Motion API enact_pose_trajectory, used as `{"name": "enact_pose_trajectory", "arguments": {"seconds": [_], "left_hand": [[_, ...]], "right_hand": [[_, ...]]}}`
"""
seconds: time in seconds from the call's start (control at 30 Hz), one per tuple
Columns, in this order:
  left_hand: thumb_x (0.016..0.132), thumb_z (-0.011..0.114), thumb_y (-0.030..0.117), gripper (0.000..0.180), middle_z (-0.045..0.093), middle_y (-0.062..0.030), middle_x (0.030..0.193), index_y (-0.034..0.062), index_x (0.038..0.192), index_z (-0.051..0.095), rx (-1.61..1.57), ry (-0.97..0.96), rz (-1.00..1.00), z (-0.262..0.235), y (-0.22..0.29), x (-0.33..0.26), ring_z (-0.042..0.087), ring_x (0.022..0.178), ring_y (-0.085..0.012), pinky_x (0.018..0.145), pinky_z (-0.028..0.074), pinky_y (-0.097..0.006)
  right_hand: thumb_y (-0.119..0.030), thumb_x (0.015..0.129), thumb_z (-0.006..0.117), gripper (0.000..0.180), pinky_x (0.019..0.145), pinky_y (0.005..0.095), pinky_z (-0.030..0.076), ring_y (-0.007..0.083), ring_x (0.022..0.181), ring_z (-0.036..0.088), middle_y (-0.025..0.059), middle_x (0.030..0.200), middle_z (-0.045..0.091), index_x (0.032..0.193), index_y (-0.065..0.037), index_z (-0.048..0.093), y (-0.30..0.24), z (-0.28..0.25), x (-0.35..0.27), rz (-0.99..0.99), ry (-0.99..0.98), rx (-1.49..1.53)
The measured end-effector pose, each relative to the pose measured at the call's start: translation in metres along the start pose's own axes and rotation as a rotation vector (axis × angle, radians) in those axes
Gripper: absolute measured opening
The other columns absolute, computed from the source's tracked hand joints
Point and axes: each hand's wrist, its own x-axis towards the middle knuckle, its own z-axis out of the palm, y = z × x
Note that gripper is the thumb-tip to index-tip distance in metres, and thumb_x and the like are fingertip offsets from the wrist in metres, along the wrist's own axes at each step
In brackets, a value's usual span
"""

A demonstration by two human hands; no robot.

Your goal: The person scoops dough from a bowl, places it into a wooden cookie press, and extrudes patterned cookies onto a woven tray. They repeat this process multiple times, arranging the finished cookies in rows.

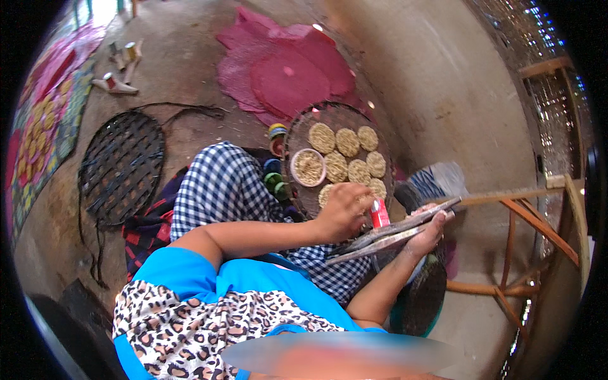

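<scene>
My left hand point(345, 212) reaches across my checked lap, fingers curled around a small red piece point(379, 214) that stands just above a pair of flat grey metal plates point(386, 237). My right hand point(432, 231) grips those plates from below at their far end and holds them nearly level. Just beyond both hands lies a round woven tray point(297, 123) carrying several round tan cakes point(347, 142) and a pink bowl point(308, 167) filled with tan strands.
A black lattice mat point(120, 168) lies on the earthen floor at left, beside a colourful patterned cloth point(44, 126). Magenta round mats point(291, 79) lie beyond the tray. Small coloured pots point(277, 180) stand by my knee. A wooden frame point(529, 244) stands at right, a dark round basket point(424, 301) below my right arm.
</scene>
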Motion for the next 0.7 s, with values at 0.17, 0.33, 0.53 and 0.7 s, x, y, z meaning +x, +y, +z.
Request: {"name": "enact_pose_trajectory", "arguments": {"seconds": [0.17, 0.33, 0.53, 0.7], "left_hand": [[0.067, 0.055, 0.022, 0.023, 0.053, -0.0073, 0.080, 0.0065, 0.084, 0.051, -0.037, -0.497, 0.466, 0.008, -0.005, 0.035, 0.055, 0.081, -0.0233, 0.072, 0.041, -0.037], [0.064, 0.055, 0.023, 0.027, 0.054, -0.0079, 0.080, 0.0061, 0.084, 0.052, 0.153, -0.061, 0.318, -0.001, -0.002, 0.080, 0.053, 0.074, -0.0249, 0.066, 0.042, -0.036], [0.050, 0.065, 0.021, 0.037, 0.060, -0.0134, 0.082, 0.0051, 0.083, 0.058, -0.002, -0.155, 0.228, -0.011, 0.000, 0.133, 0.058, 0.081, -0.0318, 0.068, 0.044, -0.039], [0.056, 0.068, 0.024, 0.029, 0.060, -0.0172, 0.076, 0.0058, 0.077, 0.060, -0.067, -0.821, 0.283, -0.015, -0.006, 0.138, 0.057, 0.075, -0.0377, 0.063, 0.045, -0.046]], "right_hand": [[-0.062, 0.078, 0.047, 0.064, 0.061, 0.0277, 0.043, 0.0161, 0.069, 0.049, 0.0060, 0.082, 0.048, 0.103, -0.003, 0.045, 0.020, -0.010, -0.004, 0.205, -0.264, 0.235], [-0.062, 0.083, 0.038, 0.081, 0.091, 0.0356, 0.039, 0.0277, 0.112, 0.046, 0.0193, 0.126, 0.041, 0.129, 0.004, 0.032, 0.023, -0.010, -0.033, 0.127, -0.252, 0.095], [-0.054, 0.086, 0.042, 0.072, 0.075, 0.0327, 0.046, 0.0253, 0.084, 0.057, 0.0211, 0.102, 0.056, 0.117, 0.011, 0.043, 0.048, -0.004, -0.061, -0.352, -0.013, -0.394], [-0.063, 0.068, 0.061, 0.068, 0.063, 0.0276, 0.040, 0.0126, 0.067, 0.046, 0.0032, 0.077, 0.052, 0.093, -0.001, 0.049, 0.070, -0.043, -0.036, -0.166, -0.336, -0.299]]}}
